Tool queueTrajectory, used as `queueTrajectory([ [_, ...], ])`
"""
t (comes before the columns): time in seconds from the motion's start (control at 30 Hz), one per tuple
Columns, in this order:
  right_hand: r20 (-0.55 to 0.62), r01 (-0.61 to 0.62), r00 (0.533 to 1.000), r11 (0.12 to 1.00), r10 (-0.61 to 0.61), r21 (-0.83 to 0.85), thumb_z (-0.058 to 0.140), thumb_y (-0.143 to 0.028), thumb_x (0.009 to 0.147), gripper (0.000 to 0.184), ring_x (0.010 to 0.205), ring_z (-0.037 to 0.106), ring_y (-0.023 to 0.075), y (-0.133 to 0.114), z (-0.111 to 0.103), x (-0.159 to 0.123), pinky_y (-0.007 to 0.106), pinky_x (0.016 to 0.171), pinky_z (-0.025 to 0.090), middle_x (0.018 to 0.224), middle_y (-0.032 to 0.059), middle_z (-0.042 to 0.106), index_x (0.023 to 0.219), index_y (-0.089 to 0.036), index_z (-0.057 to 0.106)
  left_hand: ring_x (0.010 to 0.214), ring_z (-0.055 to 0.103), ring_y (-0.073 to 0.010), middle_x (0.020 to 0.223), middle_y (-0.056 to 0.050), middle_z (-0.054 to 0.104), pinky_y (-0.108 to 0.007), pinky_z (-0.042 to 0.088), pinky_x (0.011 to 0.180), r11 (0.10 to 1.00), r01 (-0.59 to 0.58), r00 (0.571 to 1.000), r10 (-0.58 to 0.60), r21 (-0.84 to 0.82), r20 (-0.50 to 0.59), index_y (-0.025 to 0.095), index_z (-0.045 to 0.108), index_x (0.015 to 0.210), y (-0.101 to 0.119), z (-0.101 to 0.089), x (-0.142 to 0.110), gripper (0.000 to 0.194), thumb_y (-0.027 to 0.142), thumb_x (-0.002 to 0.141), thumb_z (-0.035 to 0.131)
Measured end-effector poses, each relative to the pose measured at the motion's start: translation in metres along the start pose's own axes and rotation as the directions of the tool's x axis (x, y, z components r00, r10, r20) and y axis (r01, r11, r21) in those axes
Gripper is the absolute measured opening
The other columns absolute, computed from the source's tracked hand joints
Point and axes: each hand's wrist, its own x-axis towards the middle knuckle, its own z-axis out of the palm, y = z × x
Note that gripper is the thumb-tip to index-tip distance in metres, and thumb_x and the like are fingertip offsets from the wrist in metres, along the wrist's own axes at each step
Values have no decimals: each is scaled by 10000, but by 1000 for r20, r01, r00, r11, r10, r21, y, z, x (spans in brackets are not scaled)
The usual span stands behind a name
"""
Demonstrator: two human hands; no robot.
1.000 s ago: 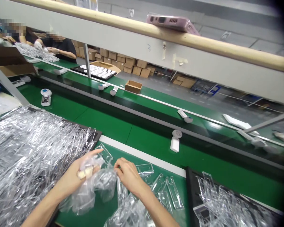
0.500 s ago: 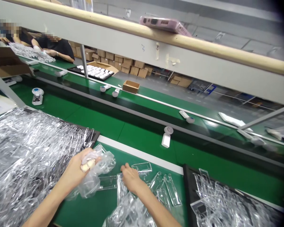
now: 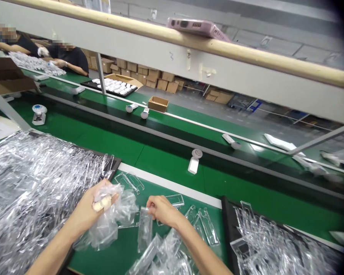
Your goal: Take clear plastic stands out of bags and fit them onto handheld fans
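My left hand (image 3: 93, 206) is closed around a crumpled clear plastic bag (image 3: 109, 225), with a small cream-coloured item (image 3: 101, 204) showing at my fingers. It is beside a large heap of clear plastic blister trays (image 3: 37, 183). My right hand (image 3: 163, 211) pinches the top of a clear blister tray (image 3: 145, 231), which hangs upright below my fingers. More loose clear blister trays (image 3: 206, 227) lie on the green belt to the right of that hand, and others (image 3: 129, 182) lie ahead of my left hand.
A black-framed tray (image 3: 232, 214) of clear blisters stands at the lower right. Beyond it runs a green conveyor belt (image 3: 166, 173) carrying white devices (image 3: 193, 160). A handrail (image 3: 197, 42) with a pink phone (image 3: 197, 27) crosses above. Co-workers (image 3: 70, 57) sit at the far left.
My right hand has shifted right and a clear blister tray hangs from its fingers. My left hand still grips the bag. White devices on the belt have moved along it.
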Motion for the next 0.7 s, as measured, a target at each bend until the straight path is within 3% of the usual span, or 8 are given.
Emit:
queueTrajectory([
  [0.07,-21,54,998,997,-53,61,443,-100,774,188,577,559,91,-6,-6,-14,182,548,370,627,-37,580,790,-204,599,588,487,-143,644,27,547,-223,372,550,1000,8,999,-9,21,43,202,564,888,0,1,-4,334,481,708,597],
  [0.17,-160,160,977,981,-142,109,481,-110,767,152,687,529,92,-23,-15,-38,197,625,358,746,-34,554,714,-208,584,712,560,-178,803,-7,640,-247,430,670,997,19,960,-37,70,278,224,508,1223,-2,3,-9,522,448,756,571],
  [0.27,-262,231,945,965,-194,121,498,-121,778,126,695,480,91,-40,-23,-57,214,637,333,804,-40,502,731,-218,566,773,588,-194,897,-22,673,-248,449,718,995,-10,892,-37,101,451,220,503,1274,-2,3,-11,547,407,765,579],
  [0.5,-278,299,913,953,-298,-39,470,-72,795,147,741,450,92,-59,-41,-72,223,658,296,802,-47,471,756,-209,508,676,588,-183,764,6,675,-232,461,654,980,-126,898,47,154,437,249,502,1292,14,14,-17,590,391,730,610],
  [0.7,-256,324,905,940,-340,-104,494,-99,804,136,709,445,97,-58,-53,-63,221,617,286,800,-31,475,771,-209,566,617,547,-158,719,35,647,-213,430,606,951,-148,885,5,271,466,266,388,1369,23,19,-21,643,433,772,558],
])
